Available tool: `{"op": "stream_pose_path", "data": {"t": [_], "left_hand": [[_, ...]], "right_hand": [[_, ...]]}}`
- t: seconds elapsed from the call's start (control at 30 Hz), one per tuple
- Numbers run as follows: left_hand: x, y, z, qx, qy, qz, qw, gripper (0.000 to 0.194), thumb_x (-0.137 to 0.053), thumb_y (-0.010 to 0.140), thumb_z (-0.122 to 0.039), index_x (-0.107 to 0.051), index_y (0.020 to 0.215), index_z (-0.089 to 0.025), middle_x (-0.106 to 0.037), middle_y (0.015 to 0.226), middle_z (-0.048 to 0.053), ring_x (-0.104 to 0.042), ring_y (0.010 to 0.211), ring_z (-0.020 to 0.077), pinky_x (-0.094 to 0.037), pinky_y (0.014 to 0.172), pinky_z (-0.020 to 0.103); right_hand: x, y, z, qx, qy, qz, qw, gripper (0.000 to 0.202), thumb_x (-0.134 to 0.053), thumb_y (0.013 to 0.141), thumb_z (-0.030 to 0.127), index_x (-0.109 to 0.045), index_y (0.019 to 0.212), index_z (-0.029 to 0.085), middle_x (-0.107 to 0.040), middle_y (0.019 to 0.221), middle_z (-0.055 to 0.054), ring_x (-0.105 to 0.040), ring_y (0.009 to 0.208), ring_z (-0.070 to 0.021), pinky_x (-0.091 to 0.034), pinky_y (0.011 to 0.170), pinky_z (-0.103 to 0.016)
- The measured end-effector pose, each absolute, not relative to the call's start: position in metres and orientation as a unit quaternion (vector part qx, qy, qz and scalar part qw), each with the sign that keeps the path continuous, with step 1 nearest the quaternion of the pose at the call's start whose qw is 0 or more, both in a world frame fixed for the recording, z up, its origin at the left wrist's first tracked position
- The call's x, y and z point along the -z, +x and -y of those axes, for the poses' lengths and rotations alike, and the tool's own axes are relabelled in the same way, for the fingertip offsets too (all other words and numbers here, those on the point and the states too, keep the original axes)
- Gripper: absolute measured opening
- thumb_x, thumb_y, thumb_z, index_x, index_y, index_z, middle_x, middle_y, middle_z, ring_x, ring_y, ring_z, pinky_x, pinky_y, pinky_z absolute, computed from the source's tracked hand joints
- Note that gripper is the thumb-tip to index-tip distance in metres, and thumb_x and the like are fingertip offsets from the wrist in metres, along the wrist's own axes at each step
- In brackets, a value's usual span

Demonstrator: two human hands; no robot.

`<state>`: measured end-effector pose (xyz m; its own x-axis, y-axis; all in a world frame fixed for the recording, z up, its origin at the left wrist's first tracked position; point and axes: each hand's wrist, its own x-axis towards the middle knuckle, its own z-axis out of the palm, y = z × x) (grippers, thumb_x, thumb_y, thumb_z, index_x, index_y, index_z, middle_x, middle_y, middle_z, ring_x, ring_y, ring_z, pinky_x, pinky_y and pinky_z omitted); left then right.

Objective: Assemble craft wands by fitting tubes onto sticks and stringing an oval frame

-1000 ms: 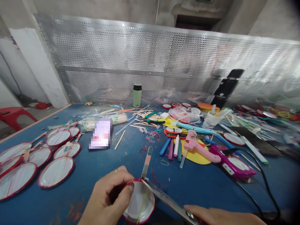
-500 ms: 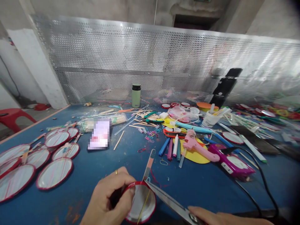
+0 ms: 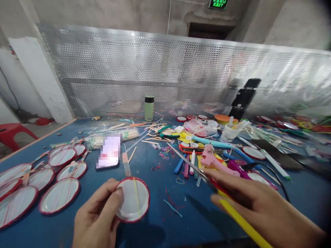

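Observation:
My left hand (image 3: pixel 97 213) is closed on a small round red-rimmed paddle (image 3: pixel 134 203), thumb on its pale face. A yellow line crosses the face, and a flat stick (image 3: pixel 126 162) rises from its top edge. My right hand (image 3: pixel 256 199) grips scissors (image 3: pixel 200 174) with a red and yellow handle; their blades point up and left, over the markers and apart from the paddle. Below the blades, red and light blue thread scraps (image 3: pixel 172 208) lie on the blue table (image 3: pixel 192 225).
Several similar red-rimmed paddles (image 3: pixel 60 196) lie at the left. A phone (image 3: pixel 110 151) leans before bagged sticks. Markers (image 3: pixel 186 167), a pink glue gun (image 3: pixel 213 160), a purple device (image 3: pixel 239 168) with a black cable and a white cup (image 3: pixel 229 133) crowd the right. Behind them stand a green bottle (image 3: pixel 149 109) and a perforated metal panel (image 3: pixel 155 65).
The scissors have left the paddle's rim and moved up and right in my right hand. My left hand has shifted left with the paddle, whose face now shows more fully.

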<state>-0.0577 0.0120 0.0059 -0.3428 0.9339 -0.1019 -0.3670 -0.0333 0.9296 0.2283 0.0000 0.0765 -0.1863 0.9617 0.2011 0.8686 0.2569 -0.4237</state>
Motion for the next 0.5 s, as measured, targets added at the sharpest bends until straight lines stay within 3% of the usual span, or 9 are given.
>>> {"op": "stream_pose_path", "data": {"t": [0.2,0.5], "left_hand": [[-0.011,-0.055,-0.013,-0.66,0.216,-0.474,0.541,0.029,-0.085,0.058,-0.033,-0.072,0.08,-0.02,-0.062,0.067,-0.006,-0.056,0.056,0.0078,-0.049,0.05,0.012],[-0.006,-0.063,-0.014,-0.654,0.239,-0.528,0.487,0.023,-0.079,0.062,-0.025,-0.071,0.083,-0.021,-0.072,0.077,-0.005,-0.067,0.063,0.0139,-0.055,0.053,0.017]], "right_hand": [[-0.091,0.174,-0.059,-0.089,-0.553,0.812,0.164,0.041,-0.054,0.088,0.039,-0.062,0.124,0.022,-0.072,0.109,-0.006,-0.068,0.093,-0.0243,-0.051,0.086,-0.037],[-0.081,0.13,-0.127,-0.035,-0.529,0.845,0.072,0.036,-0.048,0.088,0.037,-0.067,0.108,0.015,-0.071,0.105,-0.013,-0.065,0.097,-0.0254,-0.045,0.079,-0.03]]}}
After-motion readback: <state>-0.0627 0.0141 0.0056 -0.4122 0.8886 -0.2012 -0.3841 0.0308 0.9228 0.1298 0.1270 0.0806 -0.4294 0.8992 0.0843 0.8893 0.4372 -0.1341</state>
